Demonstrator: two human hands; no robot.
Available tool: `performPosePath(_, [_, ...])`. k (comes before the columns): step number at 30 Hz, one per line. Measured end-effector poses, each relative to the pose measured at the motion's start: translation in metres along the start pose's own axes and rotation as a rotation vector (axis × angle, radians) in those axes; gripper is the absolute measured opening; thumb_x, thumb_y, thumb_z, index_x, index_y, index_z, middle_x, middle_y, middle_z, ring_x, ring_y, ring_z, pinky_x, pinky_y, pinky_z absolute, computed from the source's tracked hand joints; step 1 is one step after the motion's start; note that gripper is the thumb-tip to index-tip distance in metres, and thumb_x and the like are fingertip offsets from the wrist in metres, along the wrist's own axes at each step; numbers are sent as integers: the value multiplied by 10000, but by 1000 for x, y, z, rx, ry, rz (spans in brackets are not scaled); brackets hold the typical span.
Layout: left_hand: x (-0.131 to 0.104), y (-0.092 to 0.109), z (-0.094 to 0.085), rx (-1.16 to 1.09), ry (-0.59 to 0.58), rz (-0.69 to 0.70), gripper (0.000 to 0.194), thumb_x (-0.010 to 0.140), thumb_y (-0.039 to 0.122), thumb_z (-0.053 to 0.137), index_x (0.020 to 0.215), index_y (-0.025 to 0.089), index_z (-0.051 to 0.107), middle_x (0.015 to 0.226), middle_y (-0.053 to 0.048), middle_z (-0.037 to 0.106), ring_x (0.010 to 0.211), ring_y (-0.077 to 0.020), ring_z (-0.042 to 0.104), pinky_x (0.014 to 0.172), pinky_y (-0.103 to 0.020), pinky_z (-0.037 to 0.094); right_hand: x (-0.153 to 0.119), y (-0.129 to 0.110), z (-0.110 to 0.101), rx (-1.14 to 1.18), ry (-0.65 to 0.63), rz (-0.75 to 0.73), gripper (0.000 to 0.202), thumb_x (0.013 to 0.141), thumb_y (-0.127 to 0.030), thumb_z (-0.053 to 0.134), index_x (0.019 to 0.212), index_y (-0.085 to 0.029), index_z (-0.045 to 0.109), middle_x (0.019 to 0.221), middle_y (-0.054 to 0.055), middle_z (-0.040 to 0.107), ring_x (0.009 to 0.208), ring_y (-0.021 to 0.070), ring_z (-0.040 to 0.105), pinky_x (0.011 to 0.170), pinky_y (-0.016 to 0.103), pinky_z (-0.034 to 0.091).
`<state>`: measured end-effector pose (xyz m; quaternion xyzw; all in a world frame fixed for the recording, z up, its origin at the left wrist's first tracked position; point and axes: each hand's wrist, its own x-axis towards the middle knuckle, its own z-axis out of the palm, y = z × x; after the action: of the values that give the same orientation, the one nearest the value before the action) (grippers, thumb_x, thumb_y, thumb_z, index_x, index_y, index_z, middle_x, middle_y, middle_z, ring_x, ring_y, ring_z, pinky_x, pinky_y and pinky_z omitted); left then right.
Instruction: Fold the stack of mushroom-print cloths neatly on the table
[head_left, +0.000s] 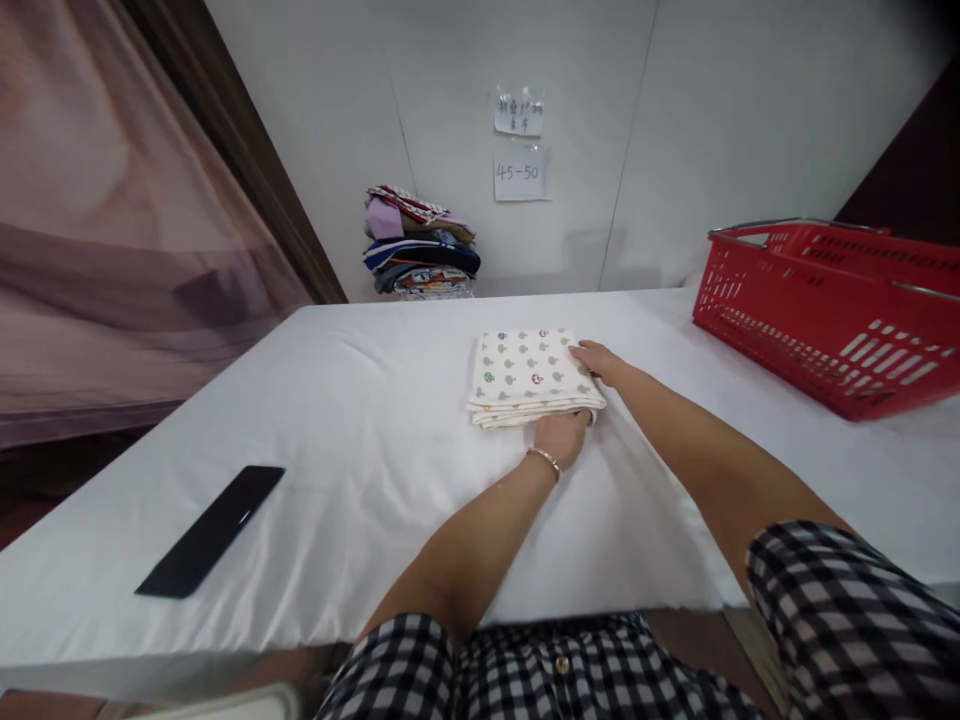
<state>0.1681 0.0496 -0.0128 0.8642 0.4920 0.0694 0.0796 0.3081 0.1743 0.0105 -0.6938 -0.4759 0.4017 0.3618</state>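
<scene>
A white cloth with small grey, red, green and blue prints lies folded in several layers on the white-covered table. At its near right corner is my left hand, with a bracelet at the wrist and its fingers closed on the cloth's near edge; the fingertips are partly hidden. My right hand grips the right edge of the same cloth, its fingers on the top layer near the side.
On the right stands a red plastic basket. A black flat object lies at the left front. Behind the table's far edge is a stack of folded clothes. Two paper signs hang on the wall; a curtain hangs at left.
</scene>
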Motion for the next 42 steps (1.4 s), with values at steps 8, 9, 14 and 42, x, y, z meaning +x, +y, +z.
performPosePath(8, [5, -5, 3, -41, -12, 30, 266, 903, 210, 384, 1065, 231, 594, 860, -67, 689, 795, -212, 639, 668, -302, 426, 44, -14, 14, -149, 34, -13, 353, 729, -338, 614, 1036, -164, 606, 915, 116, 667, 699, 181, 600, 599, 279, 475])
performPosePath(9, [5, -5, 2, -52, -14, 28, 259, 903, 214, 385, 1055, 234, 594, 854, -64, 688, 789, -211, 639, 663, -300, 424, 48, -14, 15, -174, 52, -14, 355, 724, -322, 619, 1036, -153, 603, 909, 122, 665, 710, 188, 600, 612, 285, 475])
performPosePath(14, [-1, -4, -4, -105, 5, 26, 265, 916, 234, 360, 1037, 227, 596, 889, -75, 680, 823, -212, 627, 693, -305, 416, 65, -12, 15, -295, 137, -57, 286, 711, -223, 608, 975, -113, 623, 994, 154, 651, 889, 245, 595, 775, 326, 455])
performPosePath(42, [-2, -1, -2, -137, -101, 71, 326, 880, 217, 400, 1150, 228, 581, 974, -93, 676, 918, -246, 607, 773, -329, 408, 55, -5, 13, -348, 121, -177, 598, 785, -327, 579, 1332, -141, 423, 1385, 145, 435, 1253, 291, 415, 1052, 419, 306])
